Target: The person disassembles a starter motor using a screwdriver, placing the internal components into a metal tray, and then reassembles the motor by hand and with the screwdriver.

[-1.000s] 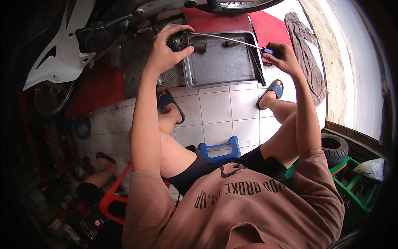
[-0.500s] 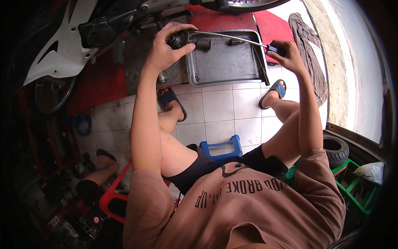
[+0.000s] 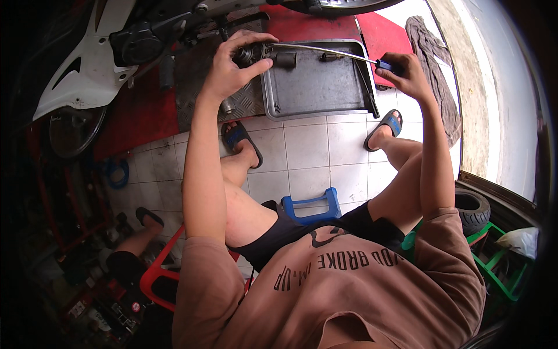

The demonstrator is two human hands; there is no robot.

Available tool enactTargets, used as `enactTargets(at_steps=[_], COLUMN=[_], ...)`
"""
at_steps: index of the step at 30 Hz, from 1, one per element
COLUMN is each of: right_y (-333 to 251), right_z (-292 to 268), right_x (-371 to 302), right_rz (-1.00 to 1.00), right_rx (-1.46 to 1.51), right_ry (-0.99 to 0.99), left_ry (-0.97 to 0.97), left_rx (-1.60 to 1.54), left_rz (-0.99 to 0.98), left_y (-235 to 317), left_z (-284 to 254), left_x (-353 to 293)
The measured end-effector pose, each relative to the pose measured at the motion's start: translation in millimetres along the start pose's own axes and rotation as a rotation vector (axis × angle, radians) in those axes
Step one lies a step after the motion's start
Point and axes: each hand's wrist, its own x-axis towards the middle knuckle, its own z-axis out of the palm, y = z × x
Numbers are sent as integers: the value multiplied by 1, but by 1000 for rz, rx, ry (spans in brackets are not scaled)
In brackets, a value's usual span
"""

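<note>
My left hand [image 3: 228, 72] is closed around a dark metal engine part, perhaps a carburetor [image 3: 245, 56], above the left edge of a grey metal tray [image 3: 325, 87]. A black cylindrical piece [image 3: 285, 60] sticks out from beside my thumb over the tray. In my right hand [image 3: 411, 78] is a screwdriver [image 3: 386, 66] with a blue handle. Its long shaft runs leftward across the tray, and the tip ends at the part by my left fingertips. Exactly where the tip touches is hidden.
Small dark parts [image 3: 331, 57] lie in the tray, on a red and checkered-metal platform [image 3: 192, 107]. A white motorcycle [image 3: 87, 75] stands at upper left. A rag [image 3: 433, 70] lies right; a blue plastic stool [image 3: 314, 209] is between my legs. Someone's leg [image 3: 142, 235] shows at lower left.
My right hand and the screwdriver handle have shifted slightly to the right. My left hand keeps its hold on the part in nearly the same place.
</note>
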Motion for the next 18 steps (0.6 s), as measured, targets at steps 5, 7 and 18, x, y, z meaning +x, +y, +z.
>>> enactTargets(at_steps=[5,7,18], right_y=[-7,-11,26], right_z=[-4,-8,-18], right_x=[-2,-4,-2], right_rz=[-1,22,17], right_rx=[-16,16,715], right_ry=[-5,-33,238], left_ry=[-13,-79,-5], left_rx=[14,200,363], left_rz=[-10,-12,-97], left_y=[2,5,-1], left_z=[1,2,21], left_x=[-1,-3,-11])
